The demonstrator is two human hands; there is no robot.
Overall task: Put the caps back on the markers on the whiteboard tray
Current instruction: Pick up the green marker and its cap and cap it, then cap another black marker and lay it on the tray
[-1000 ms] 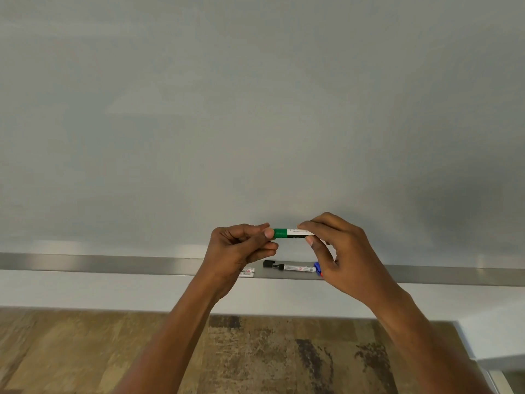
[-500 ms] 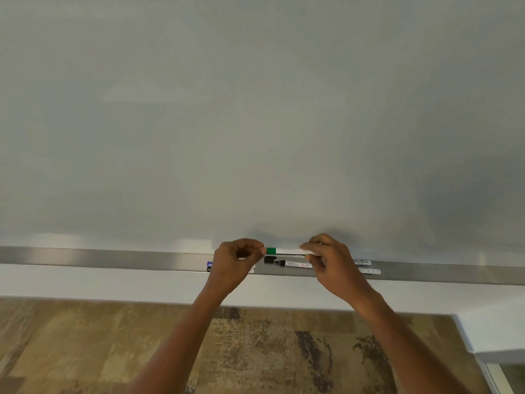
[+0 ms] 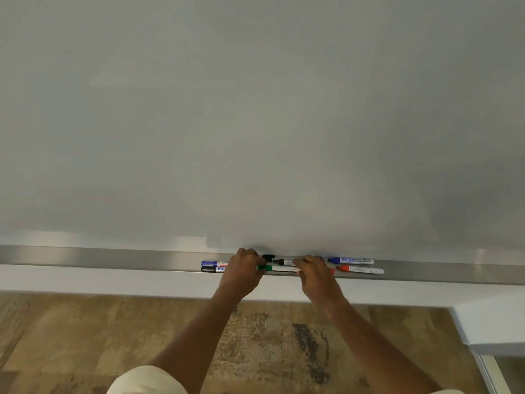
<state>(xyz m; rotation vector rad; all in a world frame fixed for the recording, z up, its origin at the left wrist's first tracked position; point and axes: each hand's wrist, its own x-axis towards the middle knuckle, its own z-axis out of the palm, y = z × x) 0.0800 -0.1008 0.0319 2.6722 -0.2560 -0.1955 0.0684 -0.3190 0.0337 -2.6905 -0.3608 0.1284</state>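
The green marker (image 3: 279,269), cap on, lies along the front of the metal whiteboard tray (image 3: 113,258). My left hand (image 3: 245,268) grips its green cap end and my right hand (image 3: 314,270) holds its other end. Behind it lies an uncapped black marker (image 3: 284,262) with a loose black cap (image 3: 268,257) just left of its tip. A blue marker (image 3: 350,260) and a red marker (image 3: 360,270) lie uncapped to the right. Two capped markers, blue (image 3: 211,263) and black (image 3: 211,269), lie to the left, partly hidden by my left hand.
The blank whiteboard (image 3: 255,123) fills the upper view. Below the tray runs a white wall ledge (image 3: 113,281), then patterned carpet (image 3: 270,342). A white corner (image 3: 491,325) juts out at the lower right.
Both hands have lowered the capped green marker from in front of the board down onto the tray. The view has tilted, showing more markers on both sides.
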